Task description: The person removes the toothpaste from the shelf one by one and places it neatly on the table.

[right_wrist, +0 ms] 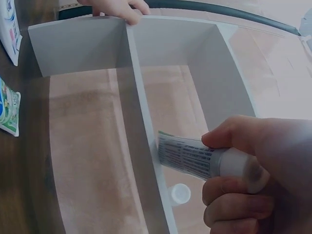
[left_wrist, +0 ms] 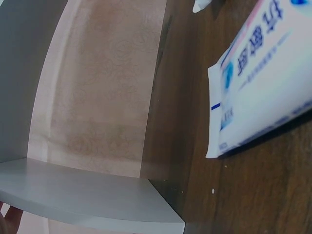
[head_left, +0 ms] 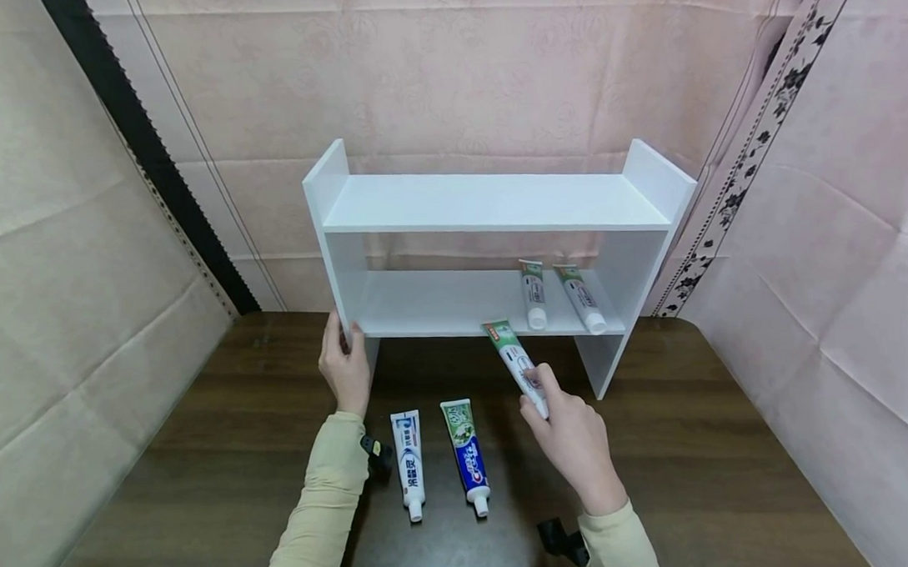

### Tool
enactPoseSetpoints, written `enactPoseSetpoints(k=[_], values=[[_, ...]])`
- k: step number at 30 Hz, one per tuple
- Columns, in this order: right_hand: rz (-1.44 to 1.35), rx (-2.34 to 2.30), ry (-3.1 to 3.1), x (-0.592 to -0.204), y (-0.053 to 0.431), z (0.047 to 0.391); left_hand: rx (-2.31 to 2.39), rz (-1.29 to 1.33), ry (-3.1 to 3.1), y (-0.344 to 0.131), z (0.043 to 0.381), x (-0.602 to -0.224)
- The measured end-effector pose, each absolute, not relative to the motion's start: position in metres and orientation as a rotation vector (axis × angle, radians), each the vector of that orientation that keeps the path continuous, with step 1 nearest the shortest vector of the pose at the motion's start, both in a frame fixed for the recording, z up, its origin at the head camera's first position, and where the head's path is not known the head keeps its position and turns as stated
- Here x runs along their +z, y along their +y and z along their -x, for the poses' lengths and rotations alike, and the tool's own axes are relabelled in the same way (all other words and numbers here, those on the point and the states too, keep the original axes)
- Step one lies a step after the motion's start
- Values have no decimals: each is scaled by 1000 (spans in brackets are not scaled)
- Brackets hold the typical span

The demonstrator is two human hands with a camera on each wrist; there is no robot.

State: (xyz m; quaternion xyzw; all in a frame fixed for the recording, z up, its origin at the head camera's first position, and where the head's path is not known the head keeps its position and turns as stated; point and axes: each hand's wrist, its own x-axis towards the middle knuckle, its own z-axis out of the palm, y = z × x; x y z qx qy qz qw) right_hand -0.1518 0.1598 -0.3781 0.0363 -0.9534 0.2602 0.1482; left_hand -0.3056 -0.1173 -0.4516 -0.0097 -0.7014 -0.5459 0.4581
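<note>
My right hand grips a green-and-white toothpaste tube by its cap end, its flat end pointing up at the front edge of the lower shelf board. In the right wrist view the held tube overlaps that board's edge. My left hand holds the left side panel of the white shelf near the lower board. Two similar tubes, one upright-facing and one slanted, lie at the right of the lower board, caps to the front.
On the brown table before the shelf lie a white-and-blue toothpaste tube and a green-and-blue tube. The shelf's upper board bears nothing. Pale cloth walls stand behind and at both sides.
</note>
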Motion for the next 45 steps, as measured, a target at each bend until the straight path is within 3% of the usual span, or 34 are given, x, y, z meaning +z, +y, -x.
enactPoseSetpoints(k=[45], values=[[-245, 799, -2784, -374, 201, 149, -1352, -14, -1752, -116, 302, -450]])
